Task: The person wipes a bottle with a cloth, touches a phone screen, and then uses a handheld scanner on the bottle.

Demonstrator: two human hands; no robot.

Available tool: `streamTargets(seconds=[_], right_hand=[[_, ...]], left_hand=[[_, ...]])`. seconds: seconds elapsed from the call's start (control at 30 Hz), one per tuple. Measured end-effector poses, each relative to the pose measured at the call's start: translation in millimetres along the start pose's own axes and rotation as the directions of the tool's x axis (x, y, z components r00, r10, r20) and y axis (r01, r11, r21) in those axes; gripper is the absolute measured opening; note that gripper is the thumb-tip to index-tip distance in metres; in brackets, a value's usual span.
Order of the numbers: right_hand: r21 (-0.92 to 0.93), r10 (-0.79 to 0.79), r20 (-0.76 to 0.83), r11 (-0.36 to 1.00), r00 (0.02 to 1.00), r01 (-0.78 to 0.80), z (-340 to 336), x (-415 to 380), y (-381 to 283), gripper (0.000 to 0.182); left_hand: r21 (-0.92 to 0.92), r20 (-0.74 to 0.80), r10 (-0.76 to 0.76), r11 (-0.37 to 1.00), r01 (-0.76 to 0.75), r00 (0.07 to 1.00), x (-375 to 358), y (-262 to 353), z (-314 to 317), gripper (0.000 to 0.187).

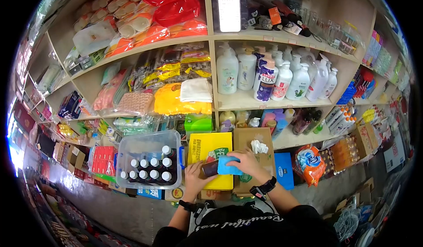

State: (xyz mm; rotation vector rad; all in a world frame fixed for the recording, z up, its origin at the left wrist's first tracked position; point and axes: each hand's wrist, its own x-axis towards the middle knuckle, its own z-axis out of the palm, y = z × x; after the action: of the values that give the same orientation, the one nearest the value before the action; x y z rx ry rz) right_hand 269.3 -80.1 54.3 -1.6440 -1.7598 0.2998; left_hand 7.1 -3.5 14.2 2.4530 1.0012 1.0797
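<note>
My left hand (196, 177) is closed around one end of a dark brown bottle (210, 169), which lies on its side above a yellow box (200, 147). My right hand (246, 162) grips a light blue cloth (228, 166), pressed against the bottle's other end and covering it. To the left stands a clear plastic bin (145, 142) with blue side handles. Several dark bottles with white caps (153, 162) stand upright in its front and right part. A brown cardboard box (264, 136), with a crumpled white tissue (259, 147) on top, is beside the yellow box.
Shelves in front hold pump bottles (300, 81), a yellow packet (176, 100) and bagged goods. A lit phone (229, 11) stands upright on the upper shelf. At the right are a blue box (284, 170) and an orange bag (311, 163). Goods crowd the floor at both sides.
</note>
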Motion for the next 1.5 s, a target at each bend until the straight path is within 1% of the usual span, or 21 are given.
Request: streamTargets(seconds=[0.07, 0.17, 0.27, 0.37, 0.43, 0.53, 0.57, 0.63, 0.73, 0.87, 0.97, 1.07, 1.17, 1.23, 1.33, 1.43, 1.47, 1.5], right_hand=[[0.023, -0.032, 0.004, 0.999, 0.999, 0.032, 0, -5, 5, 0.042], [-0.006, -0.068, 0.023, 0.998, 0.997, 0.068, -4, -10, 7, 0.041], [0.049, -0.081, 0.092, 0.996, 0.992, 0.077, -7, -13, 13, 0.044], [-0.038, -0.182, 0.042, 0.982, 0.982, 0.184, -5, -16, 14, 0.049], [-0.092, -0.209, 0.029, 0.973, 0.977, 0.211, -2, -18, 14, 0.050], [-0.183, -0.271, 0.018, 0.946, 0.962, 0.269, -2, -20, 4, 0.050], [-0.214, -0.294, 0.016, 0.932, 0.956, 0.291, -3, -21, 0, 0.049], [-0.223, -0.275, -0.008, 0.938, 0.961, 0.266, 0, -23, -5, 0.048], [-0.240, -0.251, -0.040, 0.942, 0.967, 0.234, 4, -24, -6, 0.047], [-0.243, -0.217, -0.061, 0.950, 0.974, 0.196, 1, -17, -4, 0.045], [-0.229, -0.164, -0.043, 0.962, 0.985, 0.150, 5, -8, 8, 0.043], [-0.204, -0.159, 0.019, 0.966, 0.987, 0.159, 5, 1, 8, 0.043], [-0.310, -0.261, 0.084, 0.910, 0.962, 0.274, 6, 4, -6, 0.043], [-0.326, -0.317, 0.069, 0.889, 0.946, 0.322, 15, 5, -16, 0.045], [-0.332, -0.390, 0.069, 0.859, 0.918, 0.390, 36, 7, -32, 0.046], [-0.308, -0.436, 0.087, 0.843, 0.896, 0.441, 58, 14, -40, 0.044], [-0.297, -0.450, 0.093, 0.839, 0.888, 0.456, 63, 17, -41, 0.043], [-0.282, -0.420, 0.114, 0.856, 0.900, 0.434, 62, 20, -43, 0.042]], left_hand=[[0.000, -0.006, 0.018, 1.000, -0.018, 1.000, 0, 1, -1, 0.068], [0.002, 0.009, 0.046, 0.999, -0.046, 0.999, -1, 2, -5, 0.065], [0.000, 0.033, 0.059, 0.998, -0.059, 0.998, -3, 3, -9, 0.064], [-0.005, 0.014, 0.074, 0.997, -0.074, 0.997, -5, -2, -6, 0.064], [-0.012, -0.011, 0.067, 0.998, -0.067, 0.998, -4, -2, -4, 0.064], [-0.041, -0.044, 0.017, 0.999, -0.019, 0.999, -2, -4, -1, 0.074], [-0.036, -0.077, 0.005, 0.999, -0.008, 0.997, -2, -3, 0, 0.077], [-0.027, -0.141, -0.018, 1.000, 0.015, 0.990, -1, 2, 0, 0.084], [-0.163, 0.084, -0.064, 0.984, 0.077, 0.994, -9, -6, 5, 0.086], [-0.116, 0.031, 0.012, 0.993, -0.008, 0.999, -7, 0, -2, 0.084], [-0.095, -0.001, 0.011, 0.995, -0.011, 1.000, -6, 5, -2, 0.080], [-0.050, -0.022, -0.005, 0.999, 0.004, 1.000, -6, 0, 4, 0.077], [-0.054, -0.022, 0.000, 0.999, -0.001, 1.000, -6, 1, 2, 0.078], [-0.057, -0.009, -0.005, 0.998, 0.004, 1.000, -9, -2, 3, 0.078], [-0.056, -0.007, 0.032, 0.998, -0.032, 0.999, -12, -11, 7, 0.081], [-0.073, -0.068, -0.033, 0.997, 0.028, 0.997, -14, -3, 6, 0.085], [-0.107, -0.088, -0.067, 0.993, 0.057, 0.994, -15, -2, 9, 0.085], [-0.142, -0.109, -0.101, 0.986, 0.085, 0.989, -14, 0, 10, 0.085]])
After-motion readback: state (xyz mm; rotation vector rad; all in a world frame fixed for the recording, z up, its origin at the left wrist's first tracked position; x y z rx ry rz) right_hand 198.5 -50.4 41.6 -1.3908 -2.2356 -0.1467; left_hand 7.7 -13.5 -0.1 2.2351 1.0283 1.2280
